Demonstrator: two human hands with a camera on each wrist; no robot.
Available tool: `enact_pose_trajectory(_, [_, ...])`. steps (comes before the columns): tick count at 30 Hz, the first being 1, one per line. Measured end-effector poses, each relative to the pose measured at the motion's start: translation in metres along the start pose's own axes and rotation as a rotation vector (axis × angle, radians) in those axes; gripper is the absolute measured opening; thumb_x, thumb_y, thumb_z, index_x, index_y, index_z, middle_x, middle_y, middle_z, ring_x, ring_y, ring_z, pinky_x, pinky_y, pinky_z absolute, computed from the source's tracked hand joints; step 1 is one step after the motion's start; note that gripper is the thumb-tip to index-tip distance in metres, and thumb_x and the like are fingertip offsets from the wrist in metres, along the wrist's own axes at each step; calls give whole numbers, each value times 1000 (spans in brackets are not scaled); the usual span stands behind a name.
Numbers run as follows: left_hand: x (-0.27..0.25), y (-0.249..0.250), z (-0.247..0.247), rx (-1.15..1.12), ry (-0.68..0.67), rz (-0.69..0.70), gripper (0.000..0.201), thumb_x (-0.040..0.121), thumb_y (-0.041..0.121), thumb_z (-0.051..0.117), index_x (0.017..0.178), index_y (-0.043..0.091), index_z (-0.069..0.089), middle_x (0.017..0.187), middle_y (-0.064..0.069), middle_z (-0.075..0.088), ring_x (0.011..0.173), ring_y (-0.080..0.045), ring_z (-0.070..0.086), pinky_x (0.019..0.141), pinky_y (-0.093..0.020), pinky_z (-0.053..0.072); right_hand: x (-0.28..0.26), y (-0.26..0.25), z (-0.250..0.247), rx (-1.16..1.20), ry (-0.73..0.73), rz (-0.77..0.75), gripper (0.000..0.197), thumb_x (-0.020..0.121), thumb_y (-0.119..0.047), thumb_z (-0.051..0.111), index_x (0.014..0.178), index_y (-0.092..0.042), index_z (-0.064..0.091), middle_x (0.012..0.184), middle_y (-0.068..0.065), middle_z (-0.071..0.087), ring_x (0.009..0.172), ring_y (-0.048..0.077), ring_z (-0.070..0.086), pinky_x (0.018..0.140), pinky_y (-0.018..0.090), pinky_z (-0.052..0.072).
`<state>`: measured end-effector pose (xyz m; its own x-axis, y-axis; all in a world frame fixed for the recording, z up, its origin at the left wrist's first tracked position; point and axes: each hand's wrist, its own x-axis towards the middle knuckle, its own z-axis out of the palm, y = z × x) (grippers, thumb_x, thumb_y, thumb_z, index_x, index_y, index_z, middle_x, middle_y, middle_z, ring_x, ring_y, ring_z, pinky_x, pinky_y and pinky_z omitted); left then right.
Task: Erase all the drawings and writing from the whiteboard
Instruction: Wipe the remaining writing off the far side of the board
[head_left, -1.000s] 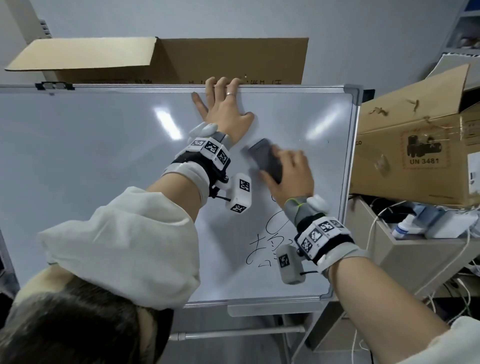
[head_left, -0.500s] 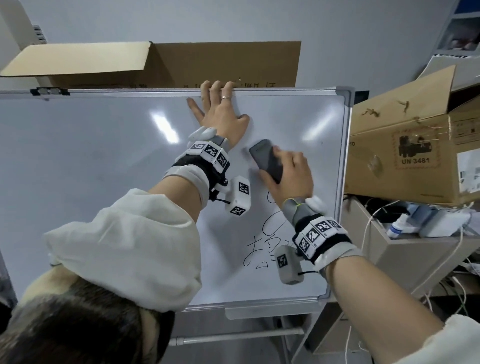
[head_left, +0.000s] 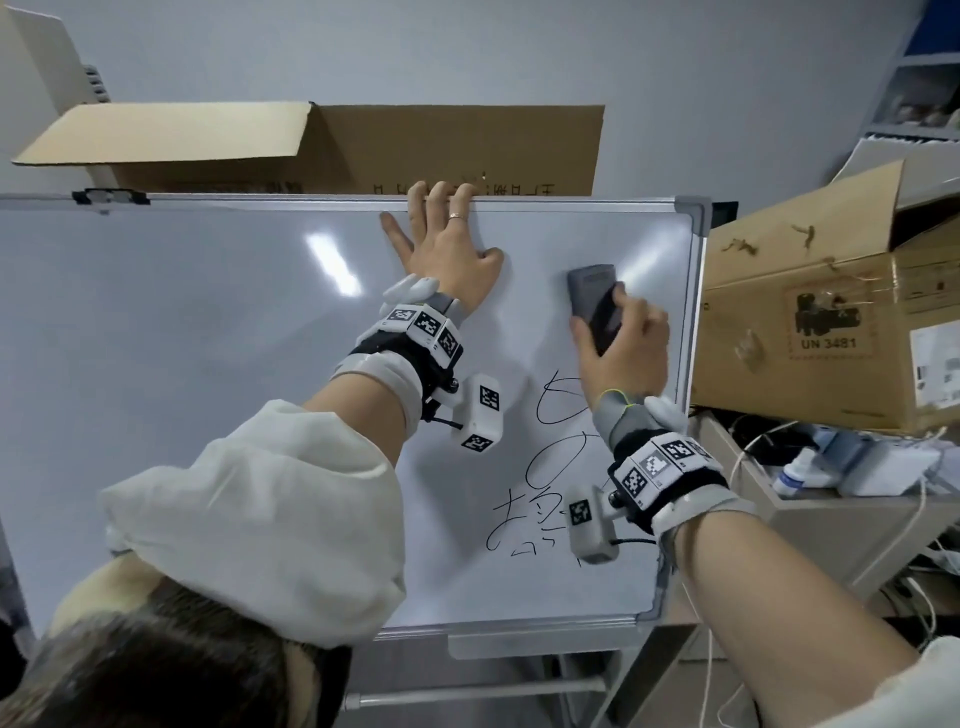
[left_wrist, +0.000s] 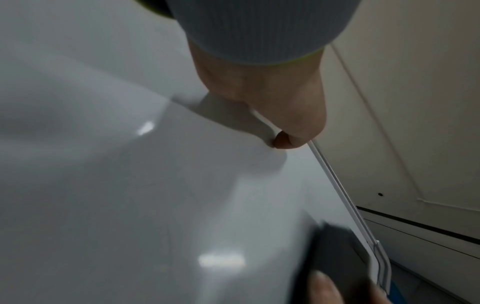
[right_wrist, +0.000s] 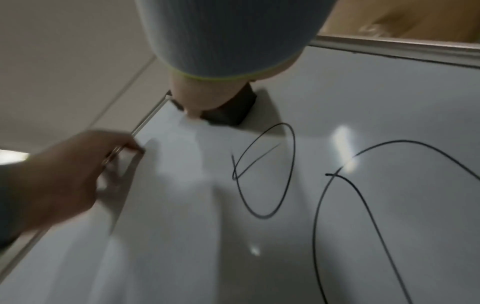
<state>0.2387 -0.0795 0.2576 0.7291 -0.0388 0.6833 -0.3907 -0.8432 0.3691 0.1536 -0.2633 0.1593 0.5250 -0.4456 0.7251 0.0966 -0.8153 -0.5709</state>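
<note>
The whiteboard (head_left: 182, 364) stands upright in a metal frame, its left part blank. Black loops and characters (head_left: 545, 467) run down its lower right; the right wrist view shows two of the loops (right_wrist: 265, 170). My left hand (head_left: 447, 249) lies on the board's face with its fingers hooked over the top edge, thumb (left_wrist: 285, 139) against the surface. My right hand (head_left: 618, 343) grips a dark grey eraser (head_left: 595, 301) and presses it on the board near the upper right corner, just above the writing. The eraser (right_wrist: 231, 111) shows under the palm, and blurred (left_wrist: 337, 257) in the left wrist view.
An open cardboard box (head_left: 415, 145) stands behind the board. A second box marked UN 3481 (head_left: 831, 322) sits close to the board's right edge on a grey stand with a bottle (head_left: 789, 475) and cables. A pen tray (head_left: 540, 642) hangs under the board.
My right hand has slid the eraser to the right and slightly up, towards the board's upper right corner. The left hand has stayed on the top edge.
</note>
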Motion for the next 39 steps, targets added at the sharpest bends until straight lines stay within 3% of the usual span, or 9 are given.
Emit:
enact_pose_trajectory(3, [2, -2, -2, -8, -26, -6, 70, 75, 35, 55, 142, 32, 37, 154, 4, 28, 153, -24, 2, 120, -61, -8, 12, 19, -16, -20, 267, 232, 49, 86, -42, 65, 119, -7, 55, 109, 22, 58, 101, 38, 55, 77, 37, 29])
enact_pose_trajectory(5, [3, -1, -2, -6, -30, -11, 69, 75, 37, 56, 141, 32, 38, 154, 4, 28, 153, -24, 3, 119, -61, -7, 13, 22, -19, -17, 303, 280, 47, 87, -39, 65, 117, -4, 56, 107, 24, 57, 99, 39, 54, 76, 37, 26])
enact_pose_trajectory(10, [1, -2, 0, 28, 13, -13, 69, 74, 37, 56, 140, 33, 38, 153, 4, 30, 153, -24, 5, 120, -62, -4, 0, 13, -6, -9, 0, 4, 51, 81, -43, 69, 125, -21, 54, 113, 13, 54, 103, 32, 52, 79, 36, 44])
enact_pose_trajectory(16, [-4, -6, 1, 67, 10, 2, 69, 78, 39, 51, 144, 34, 33, 156, 3, 26, 154, -25, -1, 121, -59, -6, 2, 25, -18, -7, 137, 138, 52, 81, -39, 72, 121, -10, 57, 113, 21, 56, 104, 37, 54, 79, 38, 42])
enact_pose_trajectory(24, [0, -7, -9, 41, -82, -17, 72, 83, 28, 52, 151, 34, 27, 164, -1, 15, 154, -27, -7, 121, -60, -4, -54, -6, 16, 59, -246, -12, 61, 73, -49, 74, 124, -27, 47, 118, 2, 49, 107, 25, 51, 76, 39, 50])
enact_pose_trajectory(27, [-31, -17, -4, -14, 47, -110, 93, 79, 29, 56, 159, 29, 8, 168, -3, -6, 155, -27, -10, 123, -54, -4, -51, -1, 12, 5, -190, -35, 63, 75, -49, 73, 127, -24, 47, 118, 7, 51, 108, 27, 50, 77, 40, 50])
enact_pose_trajectory(29, [-60, -35, 0, -10, 186, -246, 98, 79, 33, 57, 160, 20, 3, 168, -7, -6, 155, -28, -6, 124, -52, 1, -50, 11, 9, 0, -58, 47, 63, 78, -47, 72, 129, -21, 46, 116, 13, 53, 105, 32, 50, 76, 44, 51])
enact_pose_trajectory(32, [-103, -62, 16, -15, 196, -366, 98, 81, 35, 57, 160, 15, 4, 168, -7, -3, 155, -27, -4, 124, -49, 1, -62, 21, 13, -55, 34, 113, 64, 79, -48, 70, 130, -19, 45, 116, 17, 52, 105, 36, 50, 76, 48, 52])
enact_pose_trajectory(39, [-142, -84, 38, -78, 159, -418, 91, 83, 34, 52, 160, 12, 8, 168, -9, 2, 155, -28, -2, 124, -47, 0, -100, 9, 21, -64, -245, -56, 61, 75, -41, 78, 126, -19, 53, 114, 10, 52, 102, 29, 47, 84, 40, 46])
